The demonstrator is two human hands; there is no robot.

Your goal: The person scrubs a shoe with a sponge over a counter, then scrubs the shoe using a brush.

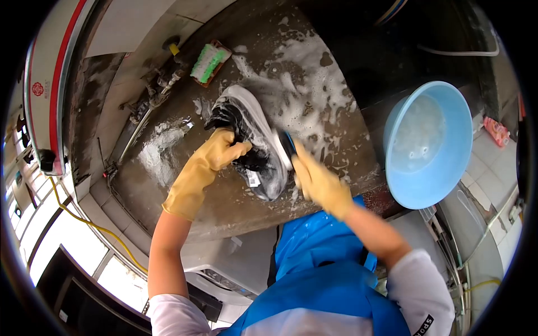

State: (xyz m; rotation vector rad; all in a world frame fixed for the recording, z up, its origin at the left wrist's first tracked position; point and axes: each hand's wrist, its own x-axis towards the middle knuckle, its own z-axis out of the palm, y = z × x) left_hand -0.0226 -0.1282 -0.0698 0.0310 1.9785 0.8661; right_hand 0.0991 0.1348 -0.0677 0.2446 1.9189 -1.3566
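A black sneaker (271,171) with a white sole lies on its side on the wet counter, streaked with suds. My left hand (219,150), in a yellow rubber glove, is closed on the shoe's upper near its opening. In my right hand (320,182), also gloved and slightly blurred, is a scrubbing brush (287,144) with a dark blue back. Its pale bristle side meets the edge of the white sole. White foam (314,84) spreads over the counter beyond the shoe.
A light blue basin (392,162) with cloudy, sudsy water stands at the right. A green and white sponge (208,63) rests on a small tray at the back. Taps (162,89) line the left wall, and a pink packet (496,131) lies far right.
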